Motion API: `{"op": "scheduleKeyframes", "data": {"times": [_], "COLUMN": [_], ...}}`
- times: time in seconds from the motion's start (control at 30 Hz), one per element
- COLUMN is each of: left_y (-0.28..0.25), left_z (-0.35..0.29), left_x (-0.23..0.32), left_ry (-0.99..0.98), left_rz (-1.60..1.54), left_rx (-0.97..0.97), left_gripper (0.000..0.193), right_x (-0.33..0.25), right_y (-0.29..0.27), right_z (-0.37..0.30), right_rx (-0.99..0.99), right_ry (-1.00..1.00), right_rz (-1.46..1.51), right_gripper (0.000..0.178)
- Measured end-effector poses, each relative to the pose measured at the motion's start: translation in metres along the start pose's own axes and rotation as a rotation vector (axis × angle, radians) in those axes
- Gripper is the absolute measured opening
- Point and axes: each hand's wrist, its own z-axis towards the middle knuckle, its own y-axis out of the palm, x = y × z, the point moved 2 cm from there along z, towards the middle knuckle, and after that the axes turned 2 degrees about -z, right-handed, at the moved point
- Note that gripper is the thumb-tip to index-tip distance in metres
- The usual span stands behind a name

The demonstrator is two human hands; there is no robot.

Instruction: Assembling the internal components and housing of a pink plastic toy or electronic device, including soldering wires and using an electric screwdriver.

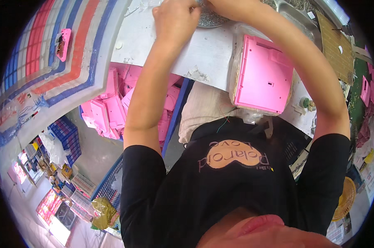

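Observation:
At the top edge of the head view, my left hand (176, 20) is curled closed beside a round dish of small grey metal pieces (211, 20), perhaps screws. What it holds, if anything, is hidden. My right hand (228, 8) reaches over the same dish from the right, its fingers cut off by the picture's edge. Below my right forearm, a pink plastic panel (263, 76) with a raised rim and a small slot lies on a holder at the white worktable's (211, 53) near edge. Neither hand touches the panel.
A blue crate (176, 120) full of pink plastic parts (108, 109) stands left, below the table. A small pink part (63, 44) lies on the striped surface at far left. A metal tray (296, 18) of small pieces and a brown board (333, 47) are at the right.

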Motion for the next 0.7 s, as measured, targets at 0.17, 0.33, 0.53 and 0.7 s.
{"op": "scheduleKeyframes", "data": {"times": [0.17, 0.33, 0.53, 0.7], "left_y": [-0.001, -0.005, -0.008, -0.010], "left_z": [0.007, 0.003, -0.021, -0.059], "left_x": [0.001, -0.002, 0.025, 0.067], "left_ry": [0.019, 0.038, 0.075, -0.110], "left_rz": [0.046, 0.095, -0.408, -0.727], "left_rx": [0.082, 0.079, -0.030, -0.322], "left_gripper": [0.014, 0.015, 0.015, 0.015], "right_x": [0.010, 0.038, 0.088, 0.072], "right_y": [-0.002, -0.038, -0.017, 0.003], "right_z": [0.005, -0.057, -0.212, -0.226], "right_rx": [0.163, 0.255, 0.034, 0.024], "right_ry": [0.049, 0.234, 0.612, 0.569], "right_rz": [0.033, 0.600, 1.106, 1.110], "right_gripper": [0.017, 0.013, 0.012, 0.016]}}
